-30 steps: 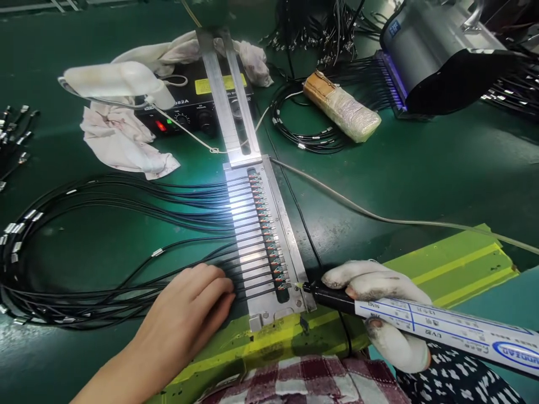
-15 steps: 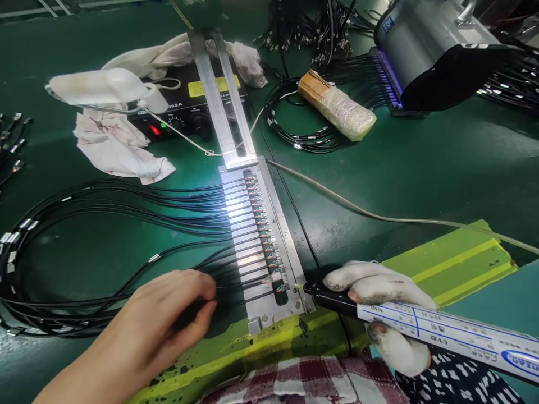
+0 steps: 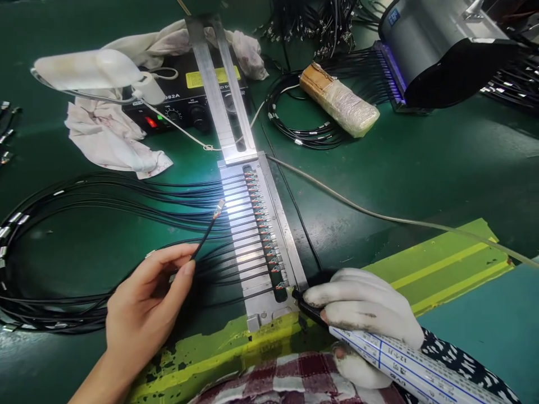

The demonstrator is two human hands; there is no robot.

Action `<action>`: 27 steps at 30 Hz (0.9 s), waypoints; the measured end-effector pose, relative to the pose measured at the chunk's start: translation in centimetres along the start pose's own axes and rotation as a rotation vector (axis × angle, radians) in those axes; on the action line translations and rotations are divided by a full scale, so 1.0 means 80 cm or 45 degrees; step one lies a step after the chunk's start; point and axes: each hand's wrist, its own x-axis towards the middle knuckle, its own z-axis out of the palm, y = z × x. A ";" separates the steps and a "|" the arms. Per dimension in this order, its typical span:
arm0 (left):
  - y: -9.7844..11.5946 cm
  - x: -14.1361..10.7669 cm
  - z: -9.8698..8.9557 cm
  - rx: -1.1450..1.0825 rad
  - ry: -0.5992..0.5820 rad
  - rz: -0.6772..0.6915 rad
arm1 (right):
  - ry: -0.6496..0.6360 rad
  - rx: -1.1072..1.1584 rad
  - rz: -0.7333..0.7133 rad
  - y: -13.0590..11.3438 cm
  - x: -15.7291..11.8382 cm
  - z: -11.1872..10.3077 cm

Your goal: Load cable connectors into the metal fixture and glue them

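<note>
Between thumb and fingers, my left hand (image 3: 151, 297) pinches a black cable (image 3: 206, 234), its metal connector end tilted up over the lit edge of the metal fixture (image 3: 256, 297). A row of thin black cables lies across that fixture, their ends with small coloured wires over its dark slot. My right hand (image 3: 366, 314), in a stained white glove, is closed around a labelled glue syringe (image 3: 396, 359) with a black front part. Its tip is by the lowest cable end at the fixture's near right corner; whether it touches is unclear.
A black control box (image 3: 181, 112) stands behind, with white cloths (image 3: 101, 134) and a white bottle-shaped item (image 3: 88, 70) about it. Coiled cables (image 3: 25, 224) lie left. A wrapped block (image 3: 339, 101) and a grey lamp housing with purple light (image 3: 438, 56) stand back right. A hose (image 3: 357, 207) crosses rightward.
My left hand has lifted one cable from the lower part of the fixture, and its connector end now points up. My right hand has shifted left with the syringe, more of the glove now showing.
</note>
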 end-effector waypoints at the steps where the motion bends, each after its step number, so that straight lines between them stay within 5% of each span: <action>1: -0.001 0.000 0.000 -0.001 0.011 0.003 | -0.001 -0.002 -0.003 0.000 0.000 0.000; 27: -0.005 -0.001 0.003 0.030 -0.003 0.007 | 0.025 0.027 -0.002 0.001 0.000 0.002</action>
